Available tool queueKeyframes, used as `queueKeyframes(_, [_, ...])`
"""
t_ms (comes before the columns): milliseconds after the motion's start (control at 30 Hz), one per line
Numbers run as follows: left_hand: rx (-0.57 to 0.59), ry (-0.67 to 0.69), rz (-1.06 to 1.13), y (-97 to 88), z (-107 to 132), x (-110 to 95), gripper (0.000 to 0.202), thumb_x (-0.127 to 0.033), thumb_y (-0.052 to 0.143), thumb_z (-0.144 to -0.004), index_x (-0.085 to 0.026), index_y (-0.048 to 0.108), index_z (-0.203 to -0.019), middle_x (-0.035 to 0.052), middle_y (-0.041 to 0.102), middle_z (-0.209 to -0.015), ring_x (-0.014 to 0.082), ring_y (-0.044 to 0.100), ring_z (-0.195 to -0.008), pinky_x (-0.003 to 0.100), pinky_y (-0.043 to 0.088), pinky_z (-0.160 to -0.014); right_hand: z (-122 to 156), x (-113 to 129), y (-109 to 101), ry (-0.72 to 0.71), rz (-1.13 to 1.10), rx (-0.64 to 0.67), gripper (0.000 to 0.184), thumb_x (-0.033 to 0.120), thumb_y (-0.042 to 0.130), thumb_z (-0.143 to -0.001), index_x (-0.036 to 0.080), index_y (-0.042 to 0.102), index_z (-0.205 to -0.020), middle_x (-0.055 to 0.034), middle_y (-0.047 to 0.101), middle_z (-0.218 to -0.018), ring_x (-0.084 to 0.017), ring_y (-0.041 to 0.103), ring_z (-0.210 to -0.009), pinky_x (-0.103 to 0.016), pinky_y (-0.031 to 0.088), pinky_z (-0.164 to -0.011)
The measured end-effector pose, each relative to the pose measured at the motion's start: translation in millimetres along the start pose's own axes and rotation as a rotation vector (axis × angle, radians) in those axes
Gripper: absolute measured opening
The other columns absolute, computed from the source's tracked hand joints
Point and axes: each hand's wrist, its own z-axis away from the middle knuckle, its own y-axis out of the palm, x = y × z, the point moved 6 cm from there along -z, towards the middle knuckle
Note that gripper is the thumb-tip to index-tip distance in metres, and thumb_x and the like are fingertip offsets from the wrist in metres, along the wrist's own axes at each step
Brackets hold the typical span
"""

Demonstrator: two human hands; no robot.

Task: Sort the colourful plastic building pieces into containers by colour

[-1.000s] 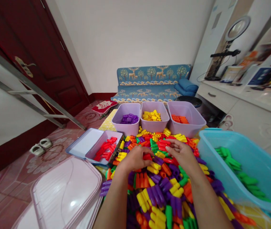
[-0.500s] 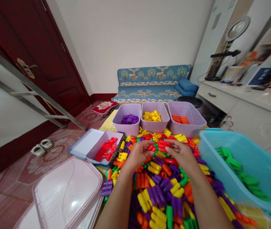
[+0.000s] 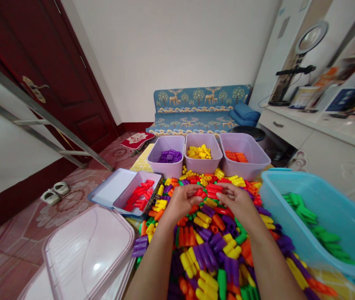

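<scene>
A heap of plastic tube pieces in red, yellow, purple, green and orange covers the surface in front of me. My left hand is curled over the heap, its fingers pinched on a red piece. My right hand faces it, fingers closed on red pieces at the same spot. The two hands nearly meet at their fingertips.
Three lilac bins stand behind the heap, holding purple, yellow and orange pieces. A small tray of red pieces lies left. A blue tub with green pieces stands right. A clear lid lies near left.
Both hands have risen a little from the heap and moved away from me, now pinching red pieces together between them.
</scene>
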Motion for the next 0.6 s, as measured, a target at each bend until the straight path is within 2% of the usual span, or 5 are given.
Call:
queueKeyframes(167, [0.028, -0.009, 0.033, 1.9, 0.9, -0.5, 0.049, -0.038, 0.078, -0.064, -0.011, 0.069, -0.104, 0.0093, 0.071, -0.091, 0.0260, 0.066, -0.093, 0.035, 0.055, -0.079, -1.1, -2.4, -0.9, -0.008, 0.014, 0.005, 0.038, 0.034, 0.069, -0.067, 0.018, 0.065, -0.101, -0.0038, 0.067, -0.081, -0.018, 0.064, -0.067, -0.030, 0.054, -0.059])
queueKeyframes(433, [0.091, -0.002, 0.085, 5.1, 3.4, -1.0, 0.053, -0.043, 0.071, -0.071, -0.014, 0.063, -0.115, 0.0054, 0.070, -0.078, 0.0168, 0.067, -0.061, 0.028, 0.055, -0.059, 0.1, 1.1, 0.0, -0.003, 0.013, 0.008, 0.038, 0.035, 0.068, -0.067, 0.018, 0.065, -0.101, -0.0042, 0.067, -0.083, -0.018, 0.064, -0.068, -0.030, 0.054, -0.059])
queueKeyframes(600, [0.092, 0.005, 0.031, 4.3, 2.1, 3.4, 0.053, -0.045, 0.067, -0.075, -0.014, 0.062, -0.118, 0.0038, 0.067, -0.066, 0.0166, 0.064, -0.052, 0.026, 0.052, -0.051, 0.6, 0.6, -0.5, -0.004, 0.021, 0.007, 0.037, 0.035, 0.068, -0.067, 0.018, 0.065, -0.101, -0.0047, 0.068, -0.083, -0.019, 0.065, -0.069, -0.029, 0.054, -0.058])
